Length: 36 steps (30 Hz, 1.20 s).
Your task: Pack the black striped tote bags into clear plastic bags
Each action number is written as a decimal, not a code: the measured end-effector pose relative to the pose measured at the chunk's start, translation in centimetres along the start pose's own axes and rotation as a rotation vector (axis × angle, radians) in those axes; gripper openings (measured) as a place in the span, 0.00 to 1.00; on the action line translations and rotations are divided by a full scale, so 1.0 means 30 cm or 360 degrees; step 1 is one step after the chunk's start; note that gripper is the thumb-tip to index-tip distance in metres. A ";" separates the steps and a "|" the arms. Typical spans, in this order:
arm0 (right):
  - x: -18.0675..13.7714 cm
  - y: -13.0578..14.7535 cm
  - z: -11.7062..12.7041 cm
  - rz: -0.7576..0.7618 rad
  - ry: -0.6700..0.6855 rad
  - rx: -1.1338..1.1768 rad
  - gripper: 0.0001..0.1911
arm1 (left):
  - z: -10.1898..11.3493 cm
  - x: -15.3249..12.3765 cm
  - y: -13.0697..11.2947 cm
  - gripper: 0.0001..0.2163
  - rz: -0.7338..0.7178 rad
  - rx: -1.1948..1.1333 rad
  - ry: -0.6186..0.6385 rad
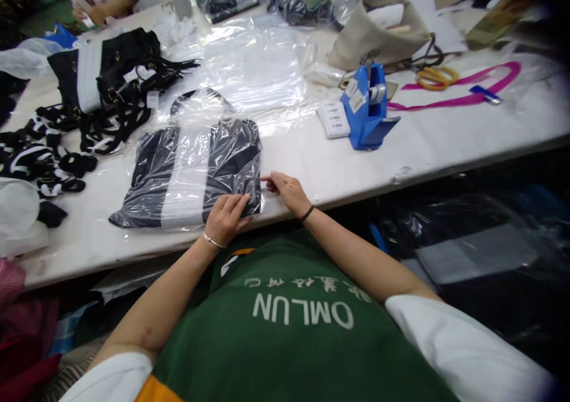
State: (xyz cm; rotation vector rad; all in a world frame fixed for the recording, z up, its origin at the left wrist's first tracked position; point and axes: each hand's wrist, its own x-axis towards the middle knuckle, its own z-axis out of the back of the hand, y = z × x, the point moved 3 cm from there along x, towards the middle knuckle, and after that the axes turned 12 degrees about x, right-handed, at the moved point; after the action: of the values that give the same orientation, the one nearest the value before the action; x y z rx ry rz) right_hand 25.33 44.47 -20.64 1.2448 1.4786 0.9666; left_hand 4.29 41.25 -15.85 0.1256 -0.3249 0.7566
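Observation:
A black and white striped bag sealed in a clear plastic bag point(187, 173) lies on the white table point(338, 167) in front of me. My left hand point(226, 218) rests flat on its near right corner, fingers stretched out together. My right hand point(287, 189) lies on the table right beside the package's right edge. Its fingertips are pinched at the plastic edge; I cannot make out whether anything is between them.
A blue tape dispenser point(369, 110) and a pad of labels point(333, 119) stand to the right. Loose plastic bags point(253, 63), black bags with straps point(116, 75), a beige bag point(378, 34), yellow scissors point(434, 76) and a pink strap point(467, 96) lie farther back.

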 end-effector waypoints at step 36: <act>-0.034 -0.004 -0.150 -0.0677 0.0135 0.0676 0.20 | 0.043 -0.022 -0.077 0.27 0.0130 0.0209 0.0082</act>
State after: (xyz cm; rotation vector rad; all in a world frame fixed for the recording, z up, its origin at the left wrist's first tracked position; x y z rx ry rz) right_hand 20.99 43.45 -19.47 1.1139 1.9843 0.4373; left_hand 5.14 38.86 -14.84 0.2171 -0.2321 0.8607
